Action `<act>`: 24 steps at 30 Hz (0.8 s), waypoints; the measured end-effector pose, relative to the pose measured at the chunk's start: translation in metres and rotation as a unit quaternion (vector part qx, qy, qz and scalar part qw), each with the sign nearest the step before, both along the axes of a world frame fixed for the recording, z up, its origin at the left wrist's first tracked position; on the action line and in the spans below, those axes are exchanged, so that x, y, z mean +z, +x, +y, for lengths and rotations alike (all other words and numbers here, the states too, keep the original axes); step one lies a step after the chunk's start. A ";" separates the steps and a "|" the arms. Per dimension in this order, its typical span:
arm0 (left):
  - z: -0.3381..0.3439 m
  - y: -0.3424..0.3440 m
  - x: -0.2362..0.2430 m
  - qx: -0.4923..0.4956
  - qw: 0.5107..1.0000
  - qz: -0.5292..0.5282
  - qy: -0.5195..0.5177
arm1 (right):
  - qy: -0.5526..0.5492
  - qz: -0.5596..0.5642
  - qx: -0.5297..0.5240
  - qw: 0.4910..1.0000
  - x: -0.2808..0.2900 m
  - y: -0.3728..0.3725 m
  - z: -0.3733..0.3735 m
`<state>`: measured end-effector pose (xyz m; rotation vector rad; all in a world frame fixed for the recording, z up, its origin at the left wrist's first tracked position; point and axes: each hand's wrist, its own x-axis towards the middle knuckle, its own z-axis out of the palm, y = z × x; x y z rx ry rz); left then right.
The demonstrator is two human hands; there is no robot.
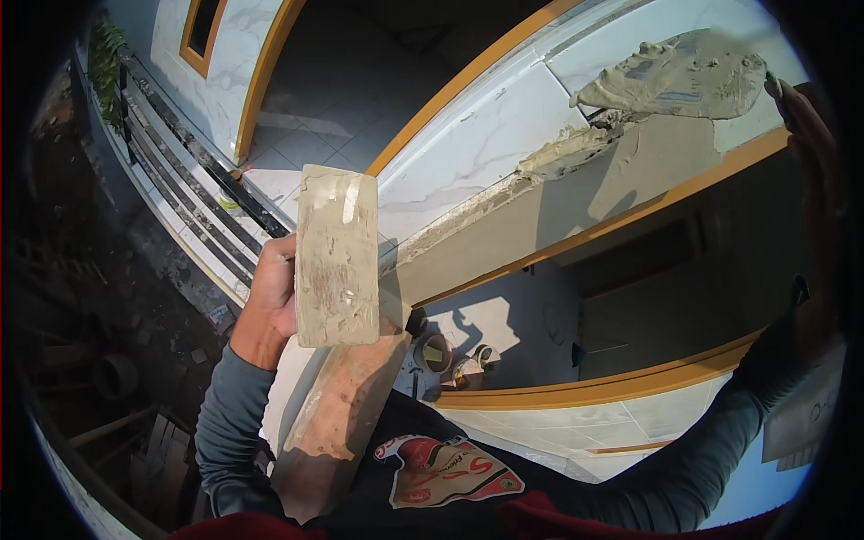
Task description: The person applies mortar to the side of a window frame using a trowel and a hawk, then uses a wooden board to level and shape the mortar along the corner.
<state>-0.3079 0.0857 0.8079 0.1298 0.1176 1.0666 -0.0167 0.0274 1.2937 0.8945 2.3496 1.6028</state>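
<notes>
My left hand (pixel 274 292) is closed on the left edge of a rectangular board (pixel 337 256) smeared with beige mortar. The board's back, and most of the fingers behind it, are hidden. Far to the right, my right hand (pixel 807 121) grips a trowel (pixel 679 76) at the rim of the picture; its handle is mostly hidden. Wet mortar covers the trowel's blade, held over the white marbled tiles (pixel 468 148). A rough mortar bed (pixel 567 153) runs along the tile edge, beside a smooth grey plastered band (pixel 504 243).
Orange-brown frames (pixel 585 396) border the dark openings. Buckets (pixel 436 353) stand on the floor below. A dark metal railing (pixel 184 166) is at the left, with rubble and planks (pixel 157 459) beyond it. A reddish-brown slab (pixel 337 414) lies close to my body.
</notes>
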 end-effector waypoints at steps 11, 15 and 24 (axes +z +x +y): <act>-0.029 -0.024 0.005 0.019 0.994 -0.073 0.080 | -0.500 0.323 -0.065 0.801 -0.211 -0.038 -0.025; -0.041 -0.018 0.007 0.010 0.999 -0.018 0.030 | -0.773 0.527 -0.090 0.341 -0.297 -0.009 0.007; -0.079 -0.048 -0.015 0.102 0.989 -0.098 0.036 | -0.856 0.478 -0.132 0.144 -0.362 -0.016 0.014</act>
